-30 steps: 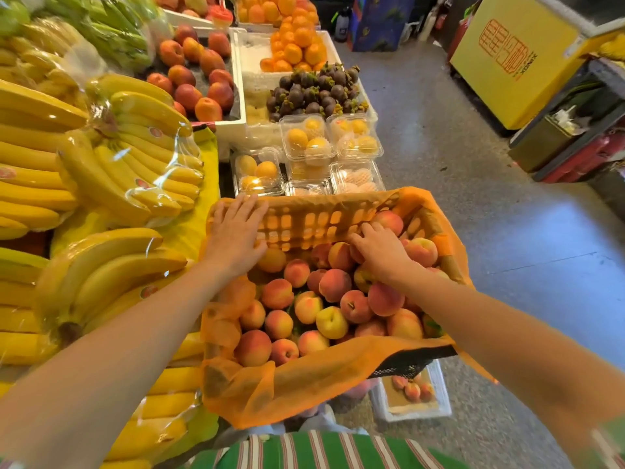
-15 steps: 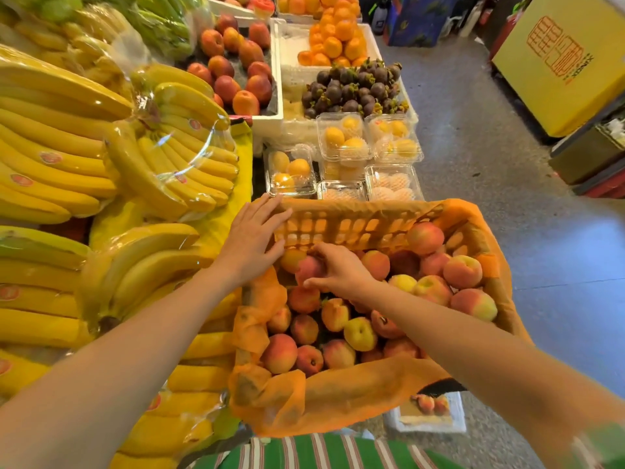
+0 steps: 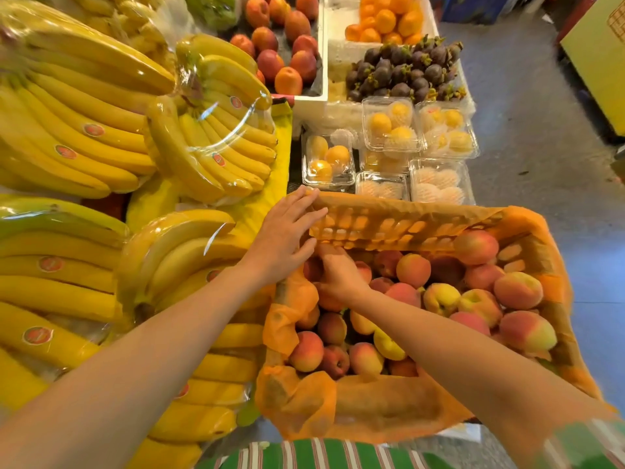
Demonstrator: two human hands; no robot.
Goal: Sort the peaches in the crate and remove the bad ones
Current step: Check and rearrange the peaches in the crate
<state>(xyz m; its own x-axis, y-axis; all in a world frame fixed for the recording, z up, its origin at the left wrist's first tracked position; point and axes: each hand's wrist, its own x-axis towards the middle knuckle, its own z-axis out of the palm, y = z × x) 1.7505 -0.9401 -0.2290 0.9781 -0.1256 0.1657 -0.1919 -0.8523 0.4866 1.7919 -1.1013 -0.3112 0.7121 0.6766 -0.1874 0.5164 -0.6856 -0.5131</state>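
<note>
Peaches (image 3: 412,270) around right grip (image 3: 338,277), hold unclear (blurred)

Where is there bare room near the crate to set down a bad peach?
Bare: the grey floor right of the crate and the clear boxes; a narrow yellow strip between the wrapped bananas and those boxes. Crowded: peaches fill the crate, bananas cover the left, and the left hand and right hand sit at its far-left corner.

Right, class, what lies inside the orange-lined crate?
Peaches piled against an orange liner, with the right hand reaching among those at the far-left corner. Lower peaches and the crate floor are covered.
</note>
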